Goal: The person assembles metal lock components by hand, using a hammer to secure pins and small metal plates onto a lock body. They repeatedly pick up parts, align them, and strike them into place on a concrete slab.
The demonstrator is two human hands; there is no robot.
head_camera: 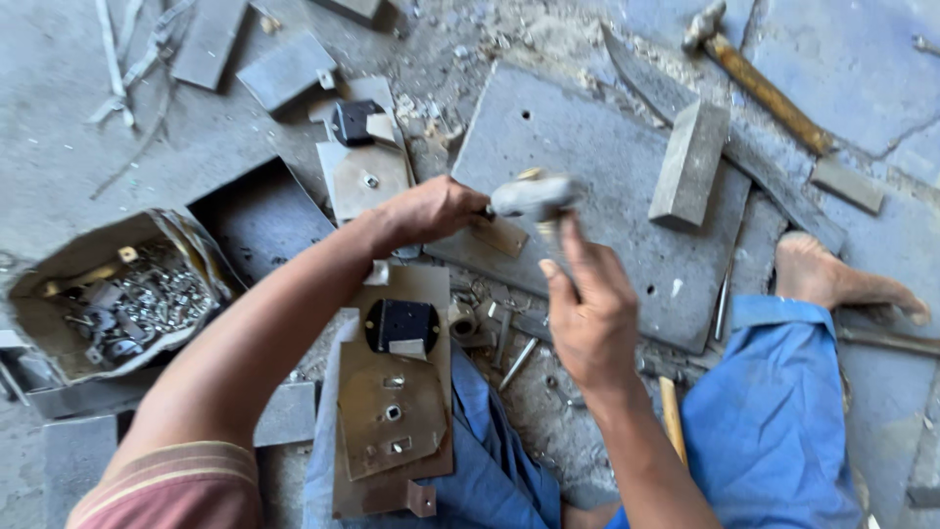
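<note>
the right hand (587,313) clamps a blurred steel hammer (534,196); left hand (431,211) fingers pinch a small flat metal piece (501,235) on a grey slab (597,157).

Left hand (431,209) reaching forward, fingers curled shut; right hand (587,309) raised in a closed grip, wrist bent, both forearms bare.

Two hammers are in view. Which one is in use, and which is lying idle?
The hammer with the blurred grey head at the centre is gripped by the right hand. The other hammer, with a long wooden handle, lies untouched at the top right.
</note>
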